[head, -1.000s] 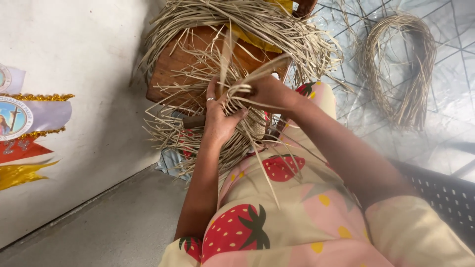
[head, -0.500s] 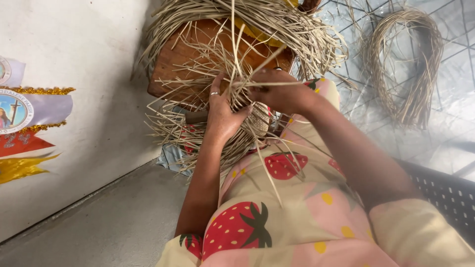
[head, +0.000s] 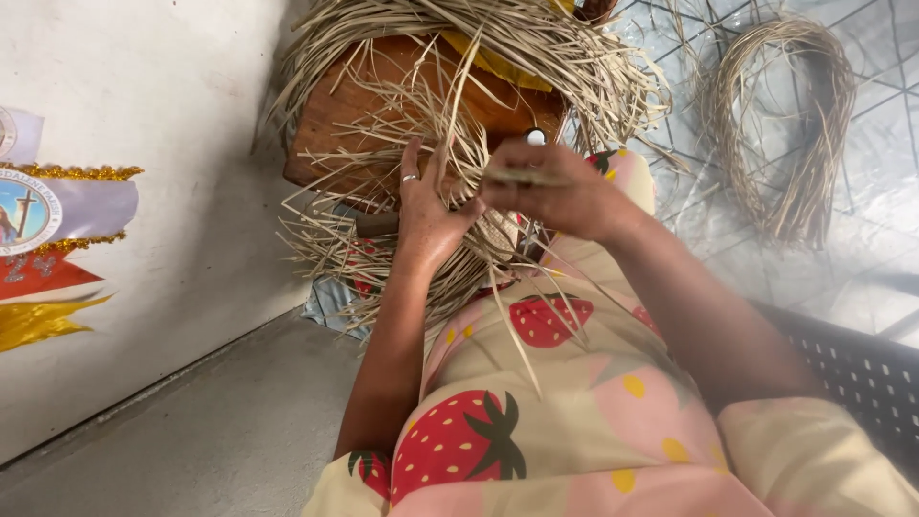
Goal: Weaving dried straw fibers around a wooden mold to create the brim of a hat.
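Observation:
A partly woven straw piece (head: pixel 450 239) with many loose pale strands lies across my lap and against a brown wooden block (head: pixel 364 105). My left hand (head: pixel 426 206), wearing a ring, rests with spread fingers on the strands and presses them down. My right hand (head: pixel 560 191) is just to its right, fingers pinched on a flat straw strand (head: pixel 517 176) that runs toward the left hand. A thick heap of straw (head: pixel 517 38) drapes over the block's top.
A looped bundle of straw (head: pixel 785 124) lies on the shiny sheet at the upper right. A white wall with a coloured pennant (head: pixel 48 230) is on the left, grey floor (head: pixel 191 431) below. A dark perforated chair edge (head: pixel 862 373) is at the right.
My right hand has pulled its strand to the right and up a little, away from the left hand. The left hand has shifted slightly and spread on the weave.

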